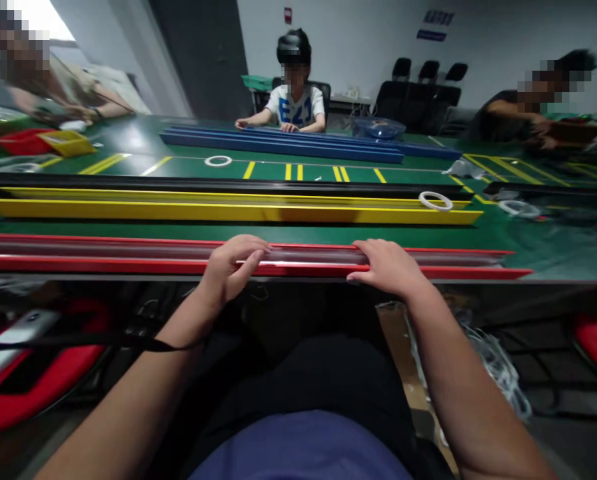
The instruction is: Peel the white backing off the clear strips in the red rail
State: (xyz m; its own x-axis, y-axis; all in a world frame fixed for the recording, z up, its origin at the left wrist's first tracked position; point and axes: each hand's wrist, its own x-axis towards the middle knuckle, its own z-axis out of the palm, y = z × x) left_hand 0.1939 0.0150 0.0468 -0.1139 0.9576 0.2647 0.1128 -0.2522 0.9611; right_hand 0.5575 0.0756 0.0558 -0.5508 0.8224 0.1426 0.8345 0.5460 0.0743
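A long red plastic channel (128, 261) lies along the near edge of the green table (553, 253), and a clear strip seems to sit inside it. Both hands are on this channel, near its middle. The left hand (231, 267) is on the left part, and its fingers (251, 248) curve over the top. The right hand (388, 268) is on the right part, and its fingers (363, 257) lie across the channel too. Neither hand is clenched into a fist, and neither is released, but I cannot tell if they really grasp the channel or only press on it. The two hands stand well apart, so the contact is shared along a long part of the channel, and this spacing is good for keeping such a long piece steady.

Just beyond the red channel lies a yellow channel (228, 212), with a white tape roll (435, 201) on its right end. Farther beyond the red channel are blue channels (278, 145), and a person (296, 107) sits behind them with both hands near them. Another person (523, 113) works at the far right, and a third person (43, 93) leans in at the far left. A black strap (153, 345) hangs across the left wrist.
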